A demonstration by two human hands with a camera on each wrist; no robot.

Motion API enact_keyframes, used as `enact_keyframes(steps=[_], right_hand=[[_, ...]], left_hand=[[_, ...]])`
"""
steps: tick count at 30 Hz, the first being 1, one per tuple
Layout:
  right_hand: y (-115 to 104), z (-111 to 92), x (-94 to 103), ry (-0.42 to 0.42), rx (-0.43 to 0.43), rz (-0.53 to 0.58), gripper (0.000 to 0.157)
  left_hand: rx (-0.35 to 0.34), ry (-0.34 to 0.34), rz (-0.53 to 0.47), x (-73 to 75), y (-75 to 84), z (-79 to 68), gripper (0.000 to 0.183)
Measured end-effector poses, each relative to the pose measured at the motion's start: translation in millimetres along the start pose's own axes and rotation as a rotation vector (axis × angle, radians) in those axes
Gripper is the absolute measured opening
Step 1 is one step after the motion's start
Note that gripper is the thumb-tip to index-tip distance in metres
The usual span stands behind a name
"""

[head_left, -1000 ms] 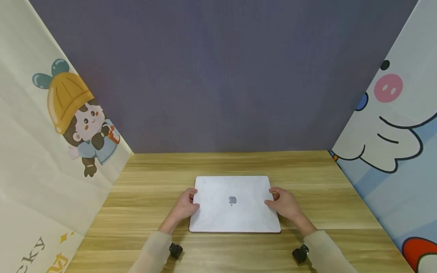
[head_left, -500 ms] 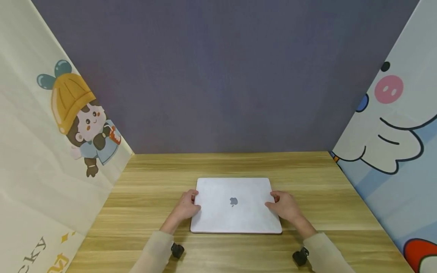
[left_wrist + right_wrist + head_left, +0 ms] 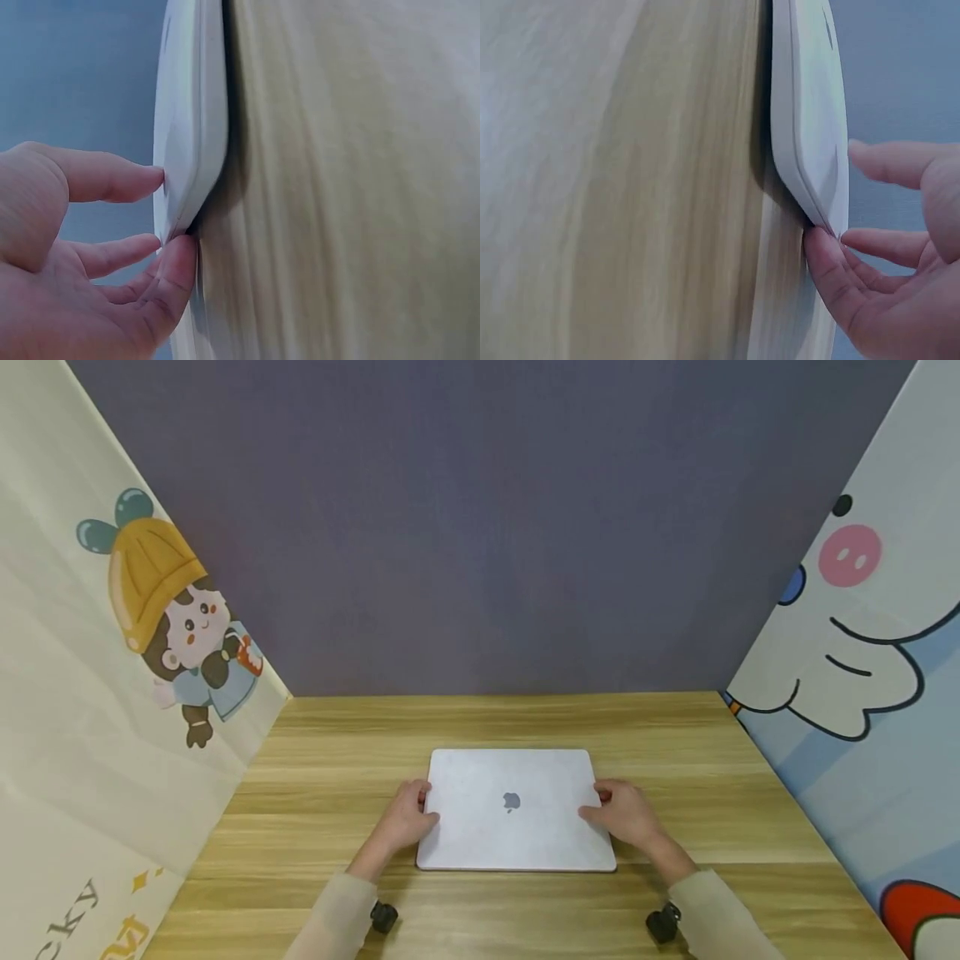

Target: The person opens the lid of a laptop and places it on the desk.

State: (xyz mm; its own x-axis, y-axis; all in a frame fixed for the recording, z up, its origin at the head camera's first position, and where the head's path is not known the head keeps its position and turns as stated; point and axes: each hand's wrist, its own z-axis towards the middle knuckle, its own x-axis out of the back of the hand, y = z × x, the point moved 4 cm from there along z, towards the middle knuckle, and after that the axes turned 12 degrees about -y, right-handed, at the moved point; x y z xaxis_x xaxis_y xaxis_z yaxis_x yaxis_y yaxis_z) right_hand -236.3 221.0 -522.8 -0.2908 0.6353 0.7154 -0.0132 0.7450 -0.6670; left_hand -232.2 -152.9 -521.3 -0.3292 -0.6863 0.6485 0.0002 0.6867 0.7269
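Note:
A closed silver laptop (image 3: 480, 827) with a dark apple logo on its lid lies flat on the wooden table, its long side facing the person. My left hand (image 3: 403, 817) holds its left edge, thumb on the lid and fingers at the underside. Opposite it, my right hand (image 3: 626, 814) holds the right edge in much the same way. In the left wrist view, the fingertips (image 3: 178, 259) tuck under the laptop's edge (image 3: 214, 97). The right wrist view has the fingertips (image 3: 823, 244) at the lower edge of the laptop (image 3: 784, 112) and the thumb beside the lid.
Wood-grain table (image 3: 480, 914) surrounds the laptop on every side. A dark grey panel (image 3: 480, 527) rises behind the table. Printed cartoon curtains flank it, one on the left (image 3: 67, 693) and one on the right (image 3: 915, 710). Each wrist carries a small black camera.
Both hands have slid very slightly along the laptop's sides toward the person. The laptop stays in place, apart from a small sway of the head view.

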Motion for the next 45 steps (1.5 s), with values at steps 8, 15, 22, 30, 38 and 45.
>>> enact_keyframes(steps=[8, 15, 22, 30, 38, 45], right_hand=[[-4, -10, -1.4, -0.062, 0.084, -0.037, 0.066], [-6, -13, -4.5, -0.081, 0.096, -0.027, 0.072], [-3, -17, -10.6, -0.130, 0.081, -0.057, 0.081], [-6, -32, -11.9, -0.180, 0.146, -0.191, 0.095], [-8, -43, -17.0, -0.199, 0.180, -0.291, 0.106], [-9, -52, -24.1, -0.145, 0.283, -0.421, 0.098]], left_hand=[[0.003, 0.016, 0.076, -0.1, 3.5, -11.8, 0.056], [0.018, 0.038, 0.085, -2.7, 3.3, -15.6, 0.063], [-0.017, 0.007, 0.111, -6.2, 1.8, -19.1, 0.067], [-0.094, -0.016, 0.242, -10.6, 3.9, -28.9, 0.068], [-0.132, -0.069, 0.316, -13.2, -0.2, -37.4, 0.078], [-0.160, -0.099, 0.354, -14.9, -3.9, -41.5, 0.101]])
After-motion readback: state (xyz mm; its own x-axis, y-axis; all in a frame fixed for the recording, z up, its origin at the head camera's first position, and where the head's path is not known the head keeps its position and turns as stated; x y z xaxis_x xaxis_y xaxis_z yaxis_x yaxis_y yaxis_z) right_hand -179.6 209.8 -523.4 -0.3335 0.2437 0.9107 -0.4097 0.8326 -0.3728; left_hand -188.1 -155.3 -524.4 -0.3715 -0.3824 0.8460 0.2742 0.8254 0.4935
